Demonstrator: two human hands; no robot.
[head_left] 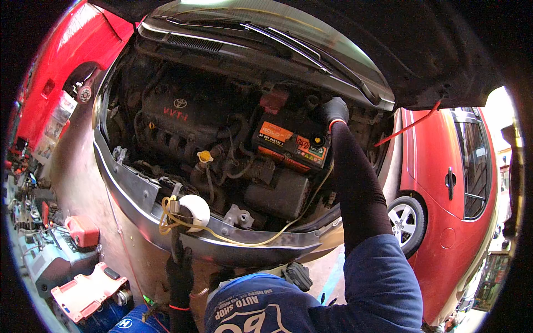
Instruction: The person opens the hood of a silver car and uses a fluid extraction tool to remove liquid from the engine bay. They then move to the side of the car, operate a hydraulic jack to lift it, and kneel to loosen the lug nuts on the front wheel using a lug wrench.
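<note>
Reaching beside the battery [290, 143] near the engine bay's [139, 192] right edge, the right hand [336, 111], like the left hand [180, 261] by the front edge, has a grip I cannot tell, and with hood [444, 61] raised and battery seated, work seems underway, its remainder unclear.

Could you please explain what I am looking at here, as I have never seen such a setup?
No robot here: these are a person's own black-gloved hands, seen through a wide fisheye camera on their head, so straight edges bend. Below is a car's open engine bay, with a plastic engine cover, a battery and a yellow cap. The right hand reaches behind the battery; its fingertips are hidden. The left hand is below a white round object with a yellow cord; its grip is unclear.
</note>
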